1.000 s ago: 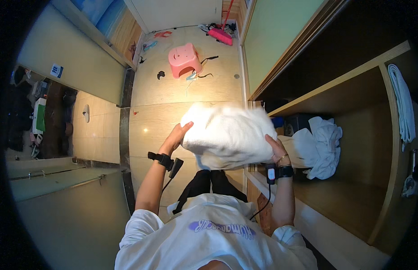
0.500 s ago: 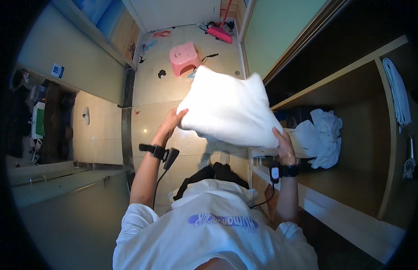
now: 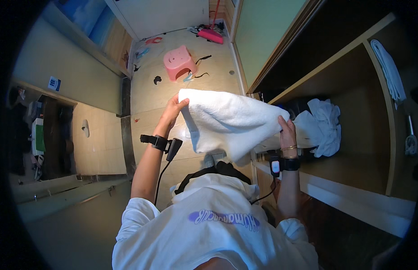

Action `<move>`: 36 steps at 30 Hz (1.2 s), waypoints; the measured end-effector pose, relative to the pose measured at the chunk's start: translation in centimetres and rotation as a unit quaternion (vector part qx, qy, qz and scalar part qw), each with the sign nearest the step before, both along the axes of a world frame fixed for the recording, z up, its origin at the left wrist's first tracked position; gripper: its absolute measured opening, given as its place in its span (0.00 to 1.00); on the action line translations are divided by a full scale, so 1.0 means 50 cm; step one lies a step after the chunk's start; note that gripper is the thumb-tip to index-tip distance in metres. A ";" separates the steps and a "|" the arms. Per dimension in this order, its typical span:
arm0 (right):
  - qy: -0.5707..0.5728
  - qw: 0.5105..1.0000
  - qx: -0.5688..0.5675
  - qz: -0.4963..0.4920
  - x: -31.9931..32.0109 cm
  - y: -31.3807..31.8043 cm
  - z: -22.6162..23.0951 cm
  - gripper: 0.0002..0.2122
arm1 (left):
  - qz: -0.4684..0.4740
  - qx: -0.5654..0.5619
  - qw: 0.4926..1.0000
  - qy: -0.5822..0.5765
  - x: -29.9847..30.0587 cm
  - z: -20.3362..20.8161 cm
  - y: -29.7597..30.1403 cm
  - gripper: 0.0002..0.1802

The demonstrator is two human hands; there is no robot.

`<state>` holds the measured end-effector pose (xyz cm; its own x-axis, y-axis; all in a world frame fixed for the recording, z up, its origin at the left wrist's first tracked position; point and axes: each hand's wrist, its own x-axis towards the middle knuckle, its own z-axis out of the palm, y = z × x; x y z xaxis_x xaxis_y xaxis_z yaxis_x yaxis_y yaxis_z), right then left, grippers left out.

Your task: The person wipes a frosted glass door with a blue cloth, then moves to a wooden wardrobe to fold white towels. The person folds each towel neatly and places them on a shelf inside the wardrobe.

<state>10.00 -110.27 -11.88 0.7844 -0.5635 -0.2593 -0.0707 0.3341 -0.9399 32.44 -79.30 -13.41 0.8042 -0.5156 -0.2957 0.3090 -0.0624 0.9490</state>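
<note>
A white towel (image 3: 233,121) hangs stretched between my two hands in front of my body. Its upper left corner is pinched by my left hand (image 3: 173,110), thumb on the near face and fingers mostly hidden behind. My right hand (image 3: 287,132) grips the towel's right side near its upper corner. The cloth's lower part droops loosely toward me, with a lower corner hanging above my feet. Close behind my right hand lies a crumpled pile of white cloth (image 3: 325,128) in the wooden cabinet.
A wooden cabinet (image 3: 353,135) stands open on my right, with a folded white cloth (image 3: 389,72) beyond its divider. Ahead on the tiled floor are a pink stool (image 3: 178,63) and a pink broom (image 3: 211,35). To the left, a pale slipper (image 3: 85,128) lies past a doorway.
The towel swung from billowing up and away from me to hanging down toward me. My left hand moved slightly up, and both hands kept hold. The view shifted slightly.
</note>
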 end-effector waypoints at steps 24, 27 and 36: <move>-0.005 0.941 -0.335 -0.045 -0.050 0.024 0.195 0.15 | 0.011 -0.037 0.983 -0.182 0.048 0.135 -0.029 0.16; 0.061 0.876 -0.475 -0.060 -0.058 0.043 0.222 0.15 | 0.050 -0.026 0.978 -0.202 0.064 0.122 -0.024 0.15; -0.169 0.770 -0.556 -0.263 -0.034 0.121 0.217 0.10 | 0.047 -0.002 0.979 -0.199 0.086 0.118 0.000 0.12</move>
